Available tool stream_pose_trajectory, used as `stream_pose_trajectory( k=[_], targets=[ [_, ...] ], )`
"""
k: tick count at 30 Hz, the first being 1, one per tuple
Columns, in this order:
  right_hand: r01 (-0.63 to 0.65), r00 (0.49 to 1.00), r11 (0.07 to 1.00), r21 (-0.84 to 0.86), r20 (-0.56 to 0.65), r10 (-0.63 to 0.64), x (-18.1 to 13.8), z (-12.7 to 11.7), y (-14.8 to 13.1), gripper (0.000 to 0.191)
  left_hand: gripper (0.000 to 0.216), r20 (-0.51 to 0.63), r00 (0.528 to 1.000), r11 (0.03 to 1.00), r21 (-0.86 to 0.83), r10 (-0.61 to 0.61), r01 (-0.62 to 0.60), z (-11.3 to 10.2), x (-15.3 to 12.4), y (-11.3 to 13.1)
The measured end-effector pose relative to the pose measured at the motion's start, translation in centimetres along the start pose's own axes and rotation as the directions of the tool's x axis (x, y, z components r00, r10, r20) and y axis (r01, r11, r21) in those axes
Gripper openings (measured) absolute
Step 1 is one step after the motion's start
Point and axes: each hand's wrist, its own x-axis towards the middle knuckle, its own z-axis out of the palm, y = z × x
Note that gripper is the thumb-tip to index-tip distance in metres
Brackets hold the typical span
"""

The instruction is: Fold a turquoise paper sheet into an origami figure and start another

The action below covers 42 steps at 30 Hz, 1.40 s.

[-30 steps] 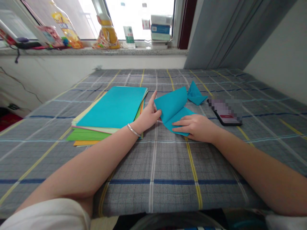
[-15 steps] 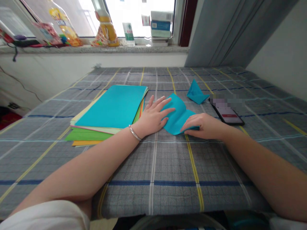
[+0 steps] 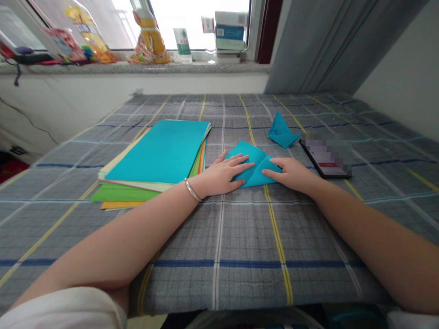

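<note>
A small creased sheet of blue paper (image 3: 255, 170) lies on the checked cloth between my hands. My left hand (image 3: 228, 173), a silver bangle at its wrist, rests flat on the paper's left part with fingers spread. At the right corner, my right hand (image 3: 291, 173) grips the sheet, thumb and forefinger showing on top and the other fingers curled out of sight. Behind the right hand stands a folded blue paper boat (image 3: 281, 131). To the left is a stack of coloured paper (image 3: 159, 153), a blue sheet on top and green and orange edges sticking out.
A phone (image 3: 331, 170) lies to the right of the boat. The grey checked tablecloth (image 3: 250, 237) covers the table up to the wall. Bottles (image 3: 151, 39) and boxes (image 3: 229, 36) line the windowsill, and a grey curtain (image 3: 318, 45) hangs at the right.
The raised, curved paper now lies flatter, with straighter edges. My right hand has shifted slightly up from the paper's lower right edge to its right corner. My left hand has slid slightly down.
</note>
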Motion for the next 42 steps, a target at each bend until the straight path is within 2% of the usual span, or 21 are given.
stream_pose_trajectory(
  k=[3, 8, 13, 16, 21, 26, 36, 42],
  targets=[
    [-0.046, 0.999, 0.996, -0.079, -0.023, 0.045, 0.1, 0.4, 0.1, 0.031, 0.06, 0.06, 0.998, 1.0, 0.009, -0.023, 0.023, -0.4, 0.0, 0.2],
    [-0.103, 0.994, 0.975, -0.195, 0.013, 0.107, 0.1, 0.4, -0.1, 0.033, 0.07, 0.149, 0.988, 0.999, 0.016, -0.048, 0.046, -1.1, 0.1, 0.4],
    [-0.107, 0.991, 0.968, -0.225, 0.051, 0.121, 0.1, 0.2, -0.4, 0.033, 0.08, 0.193, 0.978, 0.997, -0.002, -0.078, 0.08, -1.4, 0.1, 0.2],
    [-0.096, 0.991, 0.971, -0.221, 0.065, 0.113, 0.2, 0.2, -0.4, 0.032, 0.077, 0.211, 0.974, 0.996, -0.012, -0.082, 0.086, -1.5, 0.0, 0.1],
    [-0.082, 0.993, 0.97, -0.228, 0.068, 0.1, 0.2, 0.3, -0.2, 0.031, 0.059, 0.148, 0.98, 0.989, -0.044, -0.132, 0.139, -1.2, 0.2, 1.0],
    [-0.112, 0.991, 0.961, -0.253, 0.038, 0.125, 0.2, 0.4, -0.4, 0.031, 0.068, 0.066, 0.988, 0.991, 0.019, -0.137, 0.136, -0.1, 0.4, 1.9],
    [-0.237, 0.971, 0.933, -0.27, -0.035, 0.236, 0.4, 0.6, -0.7, 0.026, 0.059, 0.058, 0.986, 0.977, 0.155, -0.154, 0.143, 0.9, 0.3, 1.8],
    [-0.294, 0.956, 0.916, -0.271, -0.063, 0.288, 0.6, 0.9, -0.9, 0.025, 0.058, 0.048, 0.986, 0.973, 0.176, -0.161, 0.15, 1.0, 0.4, 2.0]
  ],
)
